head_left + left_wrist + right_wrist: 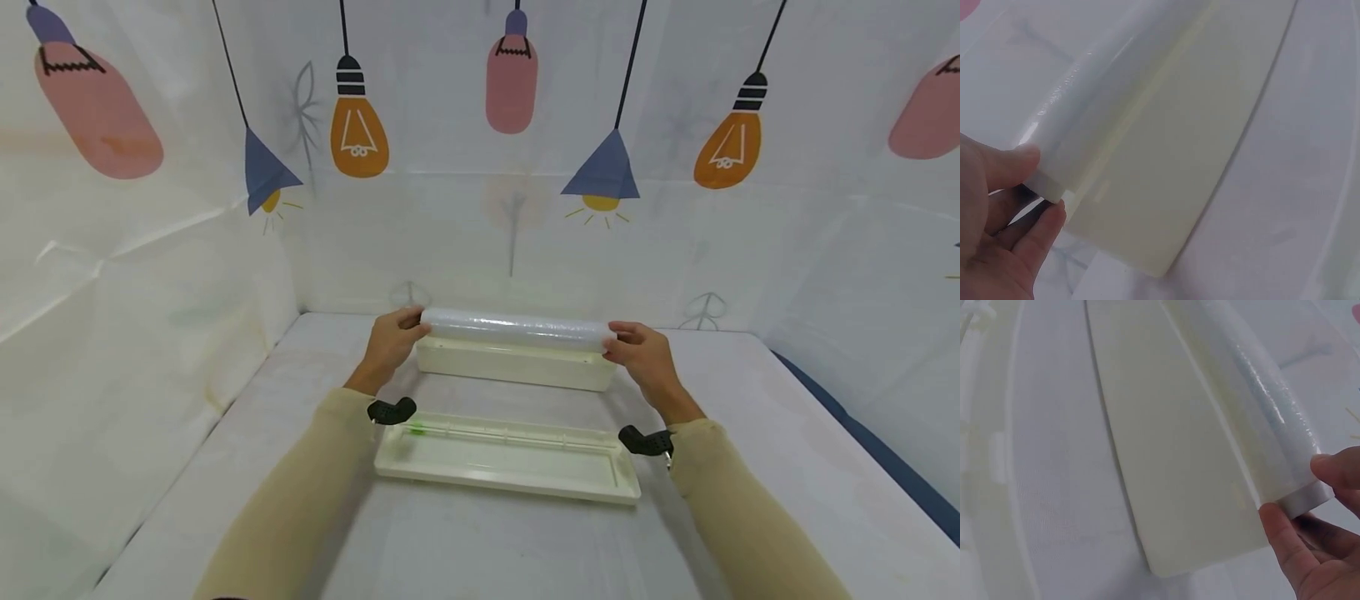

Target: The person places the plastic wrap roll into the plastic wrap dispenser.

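Observation:
A roll of clear plastic wrap (517, 329) lies lengthwise along the top of a long cream box (513, 364), overlapping its upper edge in the head view. My left hand (392, 346) grips the roll's left end; in the left wrist view the thumb (1013, 165) lies on top and the other fingers curl at the end. At the opposite end my right hand (647, 358) holds the roll between thumb and fingers, where a grey core end (1305, 499) shows. Nearer me, a cream lid (510, 465) lies flat with its inner side up. The box's inside is hidden.
All of this stands on a white-covered table (495, 554). A white sheet wall (450, 233) printed with lamps rises directly behind the box, with another at the left. A dark blue strip (870, 433) runs along the table's right edge.

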Demonstrator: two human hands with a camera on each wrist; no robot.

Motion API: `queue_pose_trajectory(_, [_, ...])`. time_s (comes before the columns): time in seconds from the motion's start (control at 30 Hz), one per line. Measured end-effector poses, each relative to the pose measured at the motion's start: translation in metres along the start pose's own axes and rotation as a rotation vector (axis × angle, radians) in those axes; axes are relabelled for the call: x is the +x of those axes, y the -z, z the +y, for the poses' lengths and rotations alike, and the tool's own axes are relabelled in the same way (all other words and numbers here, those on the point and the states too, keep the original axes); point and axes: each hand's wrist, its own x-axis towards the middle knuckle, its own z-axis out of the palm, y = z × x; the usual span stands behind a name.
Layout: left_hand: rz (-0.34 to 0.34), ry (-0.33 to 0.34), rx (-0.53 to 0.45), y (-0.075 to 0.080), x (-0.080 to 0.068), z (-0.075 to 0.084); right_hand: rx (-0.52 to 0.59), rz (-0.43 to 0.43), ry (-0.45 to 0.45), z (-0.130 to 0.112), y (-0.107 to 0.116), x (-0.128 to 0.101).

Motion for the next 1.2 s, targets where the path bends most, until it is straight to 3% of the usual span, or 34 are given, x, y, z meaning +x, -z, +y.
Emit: queue_pose_trajectory(1.2, [0.033,0.006,-0.008,-0.004,0.01,-0.009,-0.075,0.033,-0.037,0.004,-0.002,0.009])
